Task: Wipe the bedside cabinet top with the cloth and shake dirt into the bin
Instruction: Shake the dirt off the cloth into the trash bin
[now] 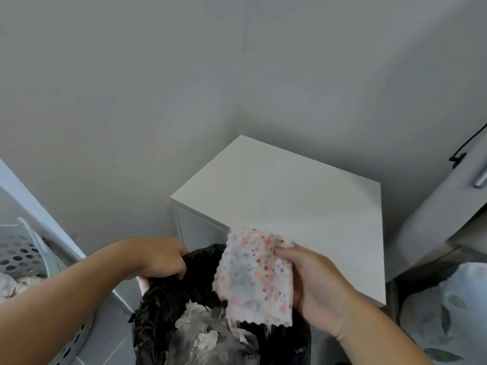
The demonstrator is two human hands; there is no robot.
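Speckled cloth held over lined bin, beside white cabinet.

We record a white, pink-and-purple speckled cloth with a scalloped edge (254, 277) in the lower centre of the frame, hanging nearly flat with its long axis running top to bottom and leaning slightly left; its lower edge points down into the bin with the crumpled black plastic liner (168, 306). Our right hand (313, 283) has its fingers clenched on the cloth's right edge, thumb on the near face. Our left hand (160, 259), left of centre, has its fingers curled tight on the liner's upper rim. White crumpled waste (203, 335) lies inside the bin. The white rectangular bedside cabinet top (290, 196) sits at centre right, just behind the cloth. A pale perforated plastic basket (18, 256) stands at the left edge.
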